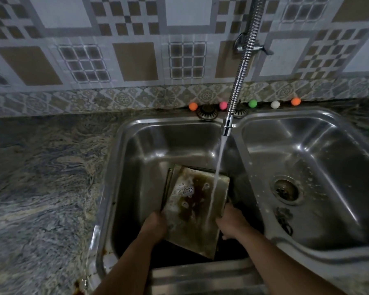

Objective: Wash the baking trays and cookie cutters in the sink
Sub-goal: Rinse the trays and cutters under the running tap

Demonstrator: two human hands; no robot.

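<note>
Baking tray (197, 207), soapy and stained, tilted in left sink basin (136, 158) under faucet (227, 126) stream. Gripped at side edges by left hand (155, 227) and right hand (232, 224). Free room toward basin's far wall.

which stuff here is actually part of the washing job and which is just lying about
In use:
- baking tray, soapy and stained, held tilted in the left basin
- left hand and right hand, gripping its sides
- faucet hose, running water onto the tray

Lying about:
- coloured balls on the ledge behind the sink
- right basin with its drain strainer
</note>
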